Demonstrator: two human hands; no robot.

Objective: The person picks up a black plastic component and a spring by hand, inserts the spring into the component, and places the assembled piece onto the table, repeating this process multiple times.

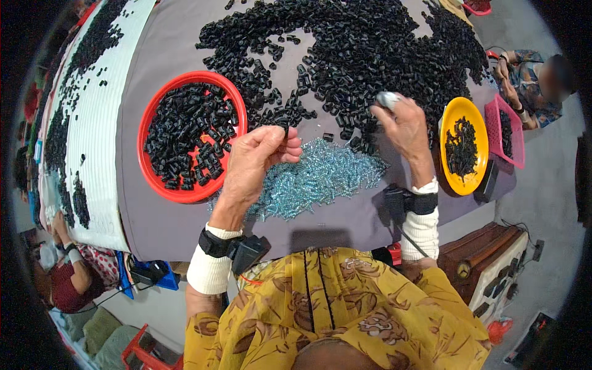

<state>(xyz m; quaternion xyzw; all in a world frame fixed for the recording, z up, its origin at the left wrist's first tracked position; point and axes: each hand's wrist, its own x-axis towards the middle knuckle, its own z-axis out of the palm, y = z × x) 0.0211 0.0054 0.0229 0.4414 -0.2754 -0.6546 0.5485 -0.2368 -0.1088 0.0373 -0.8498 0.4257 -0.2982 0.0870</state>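
My left hand [259,151] is pinched around a small black piece [285,131], mostly covered by the fingers, between the red basin and a pile of small translucent blue pieces [317,176]. My right hand [404,132] is raised over the near edge of a wide spread of short black cylindrical pieces [382,49]. Its fingers are curled in, and a white object or wrapping [388,100] shows at the fingertips. Whatever lies inside that grip is hidden and slightly blurred. Black pieces fill much of the round red basin [143,154] to the left.
On the right a yellow oval tray [481,139] holds thin black pieces, beside a pink basket [493,132]. The grey-covered table [166,228] adjoins a white-topped one [98,154] with scattered black pieces. People sit at far right [533,86] and lower left [77,280].
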